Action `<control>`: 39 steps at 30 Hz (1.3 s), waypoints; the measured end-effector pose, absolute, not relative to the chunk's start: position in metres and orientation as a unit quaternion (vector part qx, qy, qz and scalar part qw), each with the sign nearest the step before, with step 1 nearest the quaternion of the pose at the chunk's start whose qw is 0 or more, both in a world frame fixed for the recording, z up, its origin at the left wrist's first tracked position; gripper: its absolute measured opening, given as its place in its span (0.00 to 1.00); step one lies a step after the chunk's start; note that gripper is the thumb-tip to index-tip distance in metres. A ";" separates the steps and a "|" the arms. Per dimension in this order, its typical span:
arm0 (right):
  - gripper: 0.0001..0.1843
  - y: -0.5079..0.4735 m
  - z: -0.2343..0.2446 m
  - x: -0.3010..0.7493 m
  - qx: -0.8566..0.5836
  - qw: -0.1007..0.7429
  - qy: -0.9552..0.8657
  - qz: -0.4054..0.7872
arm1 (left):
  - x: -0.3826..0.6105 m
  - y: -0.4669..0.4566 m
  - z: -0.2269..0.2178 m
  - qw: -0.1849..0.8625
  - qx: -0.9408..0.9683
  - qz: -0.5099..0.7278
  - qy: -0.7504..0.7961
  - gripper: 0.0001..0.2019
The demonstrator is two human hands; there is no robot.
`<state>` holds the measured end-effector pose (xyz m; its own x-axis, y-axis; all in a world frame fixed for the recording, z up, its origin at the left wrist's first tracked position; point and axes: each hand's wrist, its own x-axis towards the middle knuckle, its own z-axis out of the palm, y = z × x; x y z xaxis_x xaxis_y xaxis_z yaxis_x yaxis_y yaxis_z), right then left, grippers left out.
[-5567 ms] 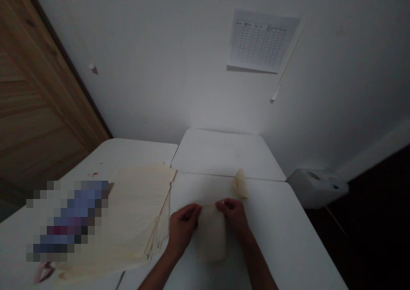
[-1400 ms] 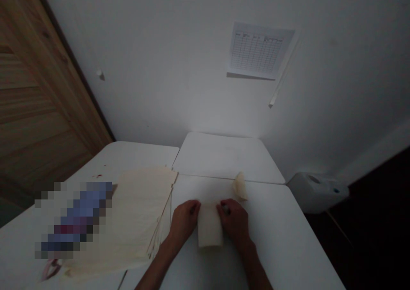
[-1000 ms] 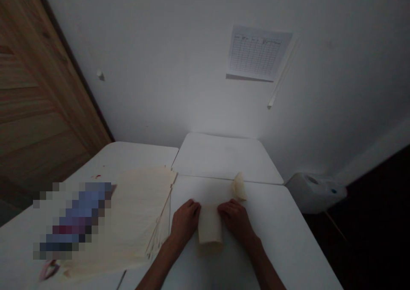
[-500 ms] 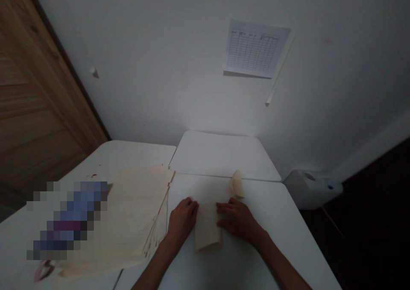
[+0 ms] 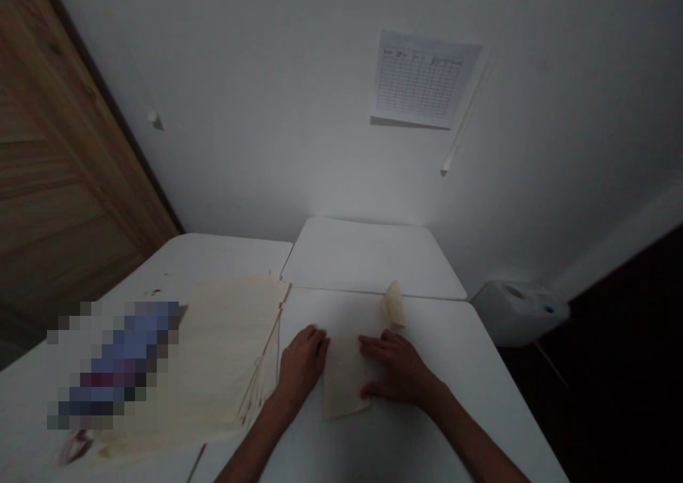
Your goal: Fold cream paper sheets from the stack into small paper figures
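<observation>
A small folded piece of beige paper [image 5: 344, 387] lies on the white table in front of me. My left hand [image 5: 303, 361] is at its left edge, with fingers closed together against the upper left corner. On the right edge rests my right hand [image 5: 398, 368], its fingers stretched out and its thumb spread apart lower down the same side. Just beyond the right hand stands a small folded beige paper piece [image 5: 393, 305]. To the left of my left hand lies a stack of large beige paper sheets [image 5: 224, 355], with uneven right edges.
A blurred-out blue and dark item [image 5: 125, 355] lies over the stack's left side, near a pinkish loop [image 5: 75, 446]. White table panels [image 5: 373, 255] meet the wall, where a printed sheet [image 5: 427, 81] hangs. A white container [image 5: 517, 312] stands off the right side.
My right thumb has slid down the paper's right edge, away from the fingers. The near end of the folded paper lies flatter. My left hand has barely moved.
</observation>
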<state>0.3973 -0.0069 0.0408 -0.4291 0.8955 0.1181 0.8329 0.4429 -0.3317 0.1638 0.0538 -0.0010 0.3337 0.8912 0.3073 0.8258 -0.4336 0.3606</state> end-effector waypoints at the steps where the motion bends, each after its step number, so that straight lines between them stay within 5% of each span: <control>1: 0.40 -0.007 0.041 0.397 -0.516 0.138 -0.838 0.113 | 0.163 0.052 -0.002 0.068 0.821 0.246 0.511 0.10; 6: 0.40 -0.008 0.040 0.397 -0.520 0.137 -0.835 0.115 | 0.153 0.030 -0.004 0.076 0.891 0.257 0.368 0.12; 19: 0.40 -0.010 0.033 0.398 -0.526 0.148 -0.827 0.131 | 0.124 0.014 0.006 0.113 0.905 0.177 0.371 0.30; 39: 0.40 -0.015 0.022 0.394 -0.536 0.206 -0.803 0.159 | 0.159 0.060 0.007 0.166 0.833 0.296 0.437 0.05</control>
<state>0.3937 -0.0154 0.0219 -0.3411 0.9264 0.1597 0.7956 0.3750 -0.4759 0.1588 0.0598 0.0068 0.4430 0.8263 0.3478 0.6301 -0.5629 0.5349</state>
